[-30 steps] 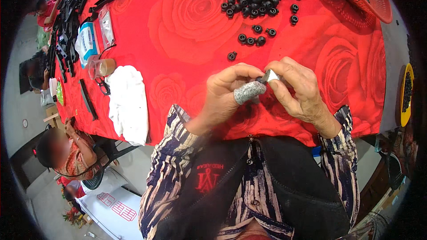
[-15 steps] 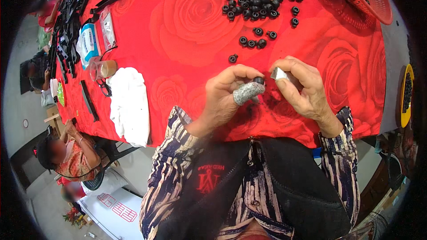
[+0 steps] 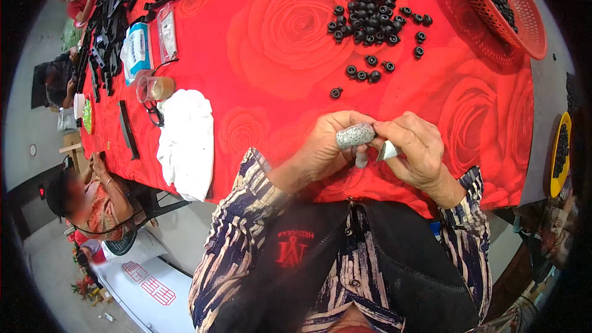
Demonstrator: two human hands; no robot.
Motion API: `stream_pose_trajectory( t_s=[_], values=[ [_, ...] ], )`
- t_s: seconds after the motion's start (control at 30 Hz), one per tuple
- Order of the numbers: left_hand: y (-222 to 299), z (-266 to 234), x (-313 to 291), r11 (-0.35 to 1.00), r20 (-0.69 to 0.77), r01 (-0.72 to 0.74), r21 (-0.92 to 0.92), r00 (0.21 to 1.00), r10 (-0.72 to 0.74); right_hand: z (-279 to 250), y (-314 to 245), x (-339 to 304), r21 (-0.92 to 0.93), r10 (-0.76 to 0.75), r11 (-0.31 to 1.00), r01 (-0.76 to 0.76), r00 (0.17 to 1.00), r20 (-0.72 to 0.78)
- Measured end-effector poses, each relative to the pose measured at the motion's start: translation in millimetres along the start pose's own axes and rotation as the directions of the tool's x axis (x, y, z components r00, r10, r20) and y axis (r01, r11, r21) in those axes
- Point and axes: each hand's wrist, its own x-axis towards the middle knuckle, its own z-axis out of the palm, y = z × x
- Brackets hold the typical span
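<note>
My left hand [image 3: 325, 147] is closed over the table's near edge, a speckled grey cover on its thumb [image 3: 356, 136]. The small black rubber-like part seen in its pinch a moment ago is now hidden by the fingers. My right hand [image 3: 416, 151] pinches a short flat metal blade [image 3: 387, 150], and its fingertips meet the covered left thumb. Beyond both hands lies a loose pile of small black knob-like parts [image 3: 370, 18], each with a ring-shaped end. One such part [image 3: 336, 93] sits by itself nearest my hands.
A red plastic basket [image 3: 531, 31] of black parts stands far right, with a yellow tray [image 3: 558, 182] below it. Left are a white cloth [image 3: 188, 145], a cup of brown liquid [image 3: 161, 88], a wipes pack [image 3: 137, 52] and long black pieces [image 3: 126, 129]. Other people sit farther left.
My hands have come together and sit slightly nearer my body. The right hand with the blade has moved in against the left thumb, and the black part has gone out of sight.
</note>
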Motion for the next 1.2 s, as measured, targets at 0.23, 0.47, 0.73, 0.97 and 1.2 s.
stream_pose_trajectory(
  t_s=[0.23, 0.47, 0.73, 0.97, 1.2],
  values=[
    [6, 0, 2, 0.998, 0.097, -0.004, -0.068, 0.995, 0.010, 0, -2, 2, -0.011, 0.030, 0.999, -0.030, 1.000, -0.001],
    [2, -7, 2, 0.990, 0.140, 0.090, -0.109, 0.987, -0.074, -3, -4, 4, 0.171, 0.084, 0.980, -0.098, 0.993, 0.089],
    [0, -3, 0, 0.992, 0.138, 0.103, -0.078, 0.986, -0.092, -5, -7, 6, 0.239, 0.158, 0.952, -0.191, 0.976, 0.150],
    [15, 5, -3, 0.986, 0.140, 0.161, 0.033, 0.976, -0.164, -7, -3, 2, 0.277, 0.207, 0.929, -0.245, 0.965, 0.158],
    [29, 14, -7, 0.941, 0.032, 0.255, 0.223, 0.963, -0.269, -9, -2, 4, 0.111, 0.126, 0.982, -0.152, 0.968, 0.215]
  ],
)
